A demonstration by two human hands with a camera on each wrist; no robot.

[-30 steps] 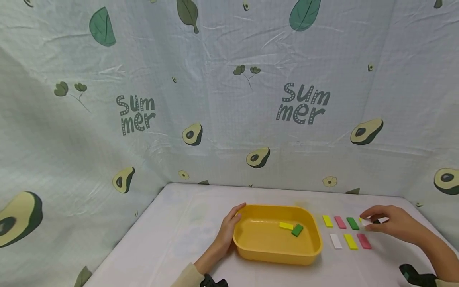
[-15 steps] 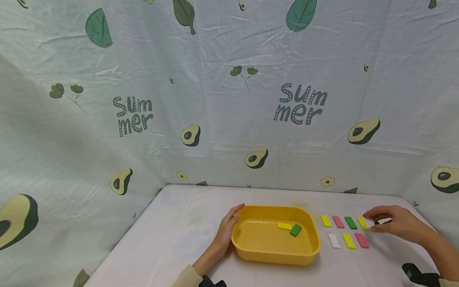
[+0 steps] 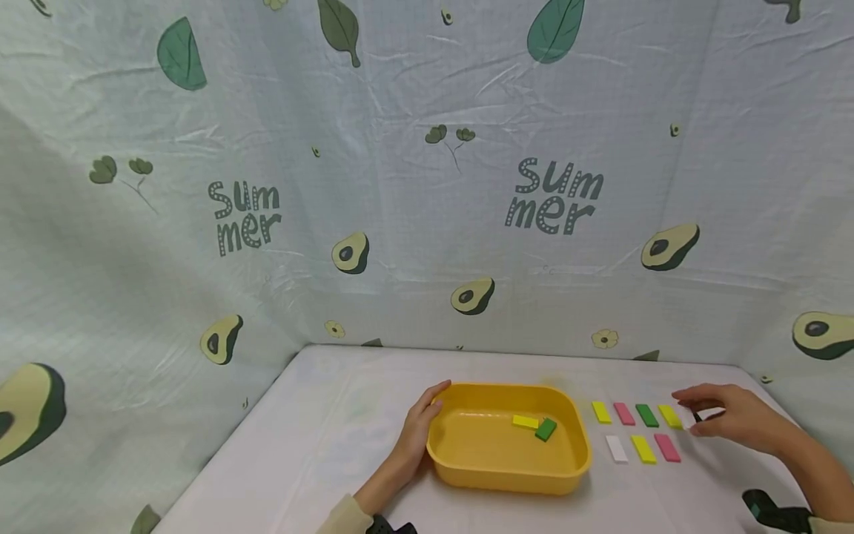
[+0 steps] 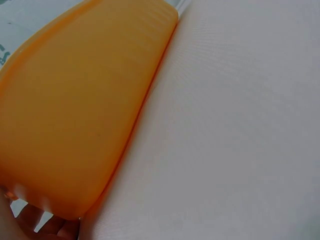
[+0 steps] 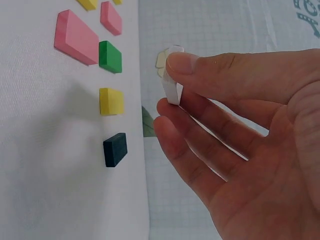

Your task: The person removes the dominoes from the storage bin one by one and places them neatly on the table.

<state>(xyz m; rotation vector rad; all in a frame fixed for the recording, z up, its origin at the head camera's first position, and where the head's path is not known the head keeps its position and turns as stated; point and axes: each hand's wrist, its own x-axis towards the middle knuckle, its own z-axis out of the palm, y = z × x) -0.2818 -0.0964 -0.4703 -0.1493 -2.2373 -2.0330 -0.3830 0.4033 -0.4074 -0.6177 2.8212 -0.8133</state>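
A small white block (image 5: 173, 82) is pinched between the thumb and fingers of my right hand (image 3: 737, 419), held above the table at the right end of the back row. Below it lies a dark block (image 5: 115, 150), mostly hidden by the fingers in the head view. Beside that in the row are yellow (image 3: 670, 416), green (image 3: 647, 415), pink (image 3: 624, 414) and another yellow block (image 3: 601, 412). My left hand (image 3: 415, 434) grips the left side of a yellow plastic basin (image 3: 507, 478). Inside the basin lie a yellow block (image 3: 525, 421) and a green block (image 3: 545, 429).
A front row has a white block (image 3: 617, 449), a yellow block (image 3: 643, 449) and a pink block (image 3: 667, 448), right of the basin. The white-covered table (image 3: 300, 445) meets a printed cloth backdrop (image 3: 400, 185) at its back and sides.
My right hand has shifted slightly right relative to the blocks with the white block, uncovering the yellow block at the row's right. My left hand stays on the basin. The head view has turned slightly.
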